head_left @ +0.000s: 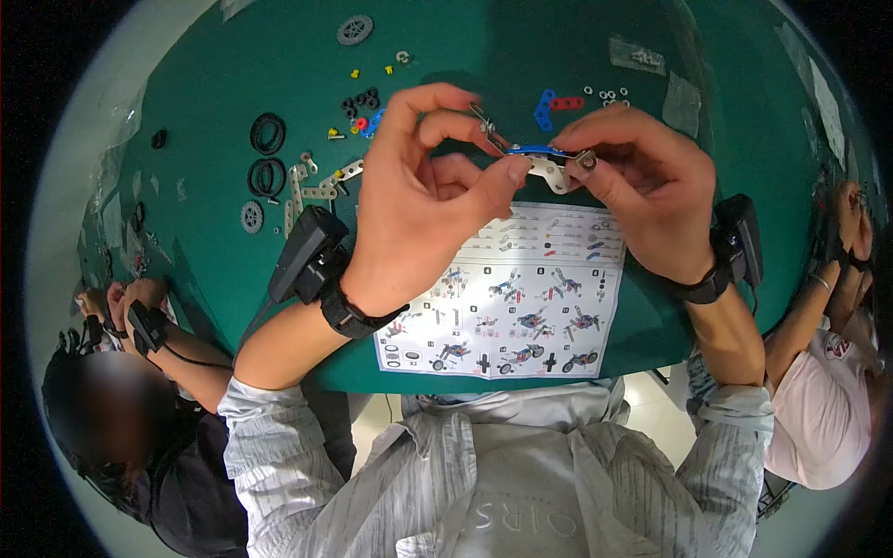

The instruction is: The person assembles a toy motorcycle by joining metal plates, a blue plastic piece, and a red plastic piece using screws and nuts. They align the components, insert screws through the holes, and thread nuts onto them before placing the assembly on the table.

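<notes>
Between my two hands, above the top of a printed instruction sheet (pixel 502 321), is a small assembly (pixel 535 151) of a blue strip, pale perforated pieces and metal parts. My left hand (pixel 419 205) pinches its left end, where a thin bent metal piece sticks up by the fingers. My right hand (pixel 651 186) is closed on the right end, with a small metal fitting (pixel 586 160) at its fingertips. The fingers hide part of the assembly. Black devices are strapped to both wrists.
Black rubber rings (pixel 267 134), a grey wheel (pixel 354 30), pale perforated strips (pixel 296 191), a red strip (pixel 568 103), a blue piece (pixel 543 110) and several nuts (pixel 609 95) lie on the green table (pixel 428 37). People sit at left and right, their hands at the table edge.
</notes>
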`<state>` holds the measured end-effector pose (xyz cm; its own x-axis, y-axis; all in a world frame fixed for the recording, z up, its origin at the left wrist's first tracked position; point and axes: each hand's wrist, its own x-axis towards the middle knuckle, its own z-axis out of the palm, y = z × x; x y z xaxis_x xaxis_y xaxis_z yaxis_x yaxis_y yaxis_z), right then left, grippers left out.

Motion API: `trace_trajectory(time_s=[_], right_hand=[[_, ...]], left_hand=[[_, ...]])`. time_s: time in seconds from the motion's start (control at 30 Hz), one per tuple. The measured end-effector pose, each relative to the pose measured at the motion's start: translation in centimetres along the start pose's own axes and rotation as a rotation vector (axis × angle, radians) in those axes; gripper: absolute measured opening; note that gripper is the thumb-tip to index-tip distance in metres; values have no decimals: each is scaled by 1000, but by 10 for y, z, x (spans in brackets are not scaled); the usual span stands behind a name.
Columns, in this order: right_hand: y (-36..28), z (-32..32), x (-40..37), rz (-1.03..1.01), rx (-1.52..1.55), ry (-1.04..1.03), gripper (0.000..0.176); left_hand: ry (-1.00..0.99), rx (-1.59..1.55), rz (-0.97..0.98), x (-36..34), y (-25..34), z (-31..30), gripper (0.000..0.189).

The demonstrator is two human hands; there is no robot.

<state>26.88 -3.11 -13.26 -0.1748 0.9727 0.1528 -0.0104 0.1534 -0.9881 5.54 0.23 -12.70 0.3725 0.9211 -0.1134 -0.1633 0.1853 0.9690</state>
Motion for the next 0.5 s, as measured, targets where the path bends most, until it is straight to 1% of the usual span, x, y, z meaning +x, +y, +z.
trace_trajectory(time_s=[0.1,0.2,0.27,0.37,0.47,0.5], right_hand=[[0,-1,0,-23,-25,-17,25],[0,-1,1,-45,-26,-29,24],[2,-1,1,-55,-34,-37,24],[-1,-1,0,40,55,-17,25],[-4,1,1,54,60,-15,28],[-3,0,1,67,116,-21,29]], left_hand=[[-71,71,-52,1,4,-2,44],[-162,94,-139,1,5,-5,36],[-156,56,-155,0,7,-3,32],[-147,21,-146,-1,5,-3,28],[-147,8,-146,-2,5,-3,26],[-148,5,-151,-1,5,-4,25]])
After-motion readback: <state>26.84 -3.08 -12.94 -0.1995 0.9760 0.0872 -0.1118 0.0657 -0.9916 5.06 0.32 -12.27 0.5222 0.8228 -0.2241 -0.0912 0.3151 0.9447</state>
